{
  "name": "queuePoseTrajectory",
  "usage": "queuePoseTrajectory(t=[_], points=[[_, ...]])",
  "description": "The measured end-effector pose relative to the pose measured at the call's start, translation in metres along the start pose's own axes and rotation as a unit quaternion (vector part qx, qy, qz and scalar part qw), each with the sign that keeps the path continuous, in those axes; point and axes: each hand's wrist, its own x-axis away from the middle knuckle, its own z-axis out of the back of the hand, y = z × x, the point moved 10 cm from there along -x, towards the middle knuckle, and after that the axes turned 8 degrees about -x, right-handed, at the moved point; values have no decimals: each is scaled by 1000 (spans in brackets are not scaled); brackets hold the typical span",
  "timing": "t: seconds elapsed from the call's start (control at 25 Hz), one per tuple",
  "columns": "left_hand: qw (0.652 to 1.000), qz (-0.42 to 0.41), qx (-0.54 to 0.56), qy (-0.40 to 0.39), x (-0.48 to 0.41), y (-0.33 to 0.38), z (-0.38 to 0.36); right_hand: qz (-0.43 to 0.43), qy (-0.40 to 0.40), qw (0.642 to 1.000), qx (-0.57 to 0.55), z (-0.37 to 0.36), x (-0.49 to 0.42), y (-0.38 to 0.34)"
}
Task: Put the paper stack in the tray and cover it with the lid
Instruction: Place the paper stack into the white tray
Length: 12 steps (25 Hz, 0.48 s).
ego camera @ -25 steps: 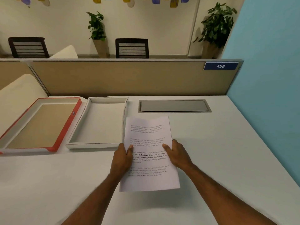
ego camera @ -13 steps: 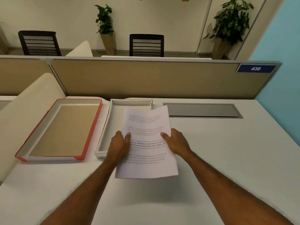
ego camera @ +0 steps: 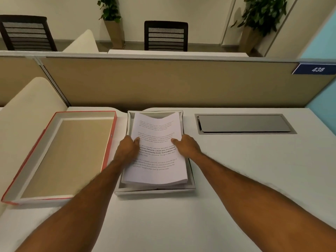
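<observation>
A white paper stack (ego camera: pixel 156 160) with printed text hangs inside the white tray (ego camera: pixel 154 190), its far end bowed upward and its near edge just above the tray floor. My left hand (ego camera: pixel 128 149) grips the stack's left edge with the thumb on top. My right hand (ego camera: pixel 187 145) grips the right edge the same way. The lid (ego camera: pixel 63 155), red-edged with a brown inside, lies upside down on the desk just left of the tray.
A grey cable hatch (ego camera: pixel 243 123) is set into the white desk right of the tray. A tan partition (ego camera: pixel 163 82) runs along the desk's far edge, and a blue wall (ego camera: pixel 325 99) closes the right side. A cream curved panel (ego camera: pixel 27 104) stands at far left.
Both hands carried the paper stack left and forward from the desk in front of me to over and into the white tray. The lid has not moved.
</observation>
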Motion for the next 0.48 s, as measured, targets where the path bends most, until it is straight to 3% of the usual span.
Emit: queuePoseTrajectory(t=[0.48], points=[[991, 82, -40, -96, -32, -28, -40, -33, 2, 994, 103, -28, -39, 12]])
